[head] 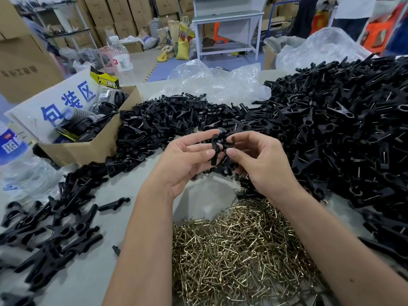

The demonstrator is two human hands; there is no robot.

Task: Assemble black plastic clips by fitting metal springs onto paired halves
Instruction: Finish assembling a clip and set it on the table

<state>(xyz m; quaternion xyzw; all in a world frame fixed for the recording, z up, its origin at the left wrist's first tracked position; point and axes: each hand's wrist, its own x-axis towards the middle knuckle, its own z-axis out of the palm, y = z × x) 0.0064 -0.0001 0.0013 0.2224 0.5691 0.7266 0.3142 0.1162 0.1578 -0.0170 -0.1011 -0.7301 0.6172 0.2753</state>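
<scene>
Black clip halves (pixel 217 149) at frame centre are being pinched together by my left hand (pixel 187 160) and right hand (pixel 260 157); I'm aligning them squarely before springing.

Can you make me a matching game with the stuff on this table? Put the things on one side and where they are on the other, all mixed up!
Things:
1. Heap of brass-coloured metal springs
2. Brown cardboard box
3. Huge pile of assembled black plastic clips
4. Pair of black plastic clip halves

Places:
A. Far right of the table
B. Held between the left hand and right hand
C. Nearest, between the forearms
D. Left side, beside a blue-lettered sign

Pairs: 1-C, 2-D, 3-A, 4-B
</scene>
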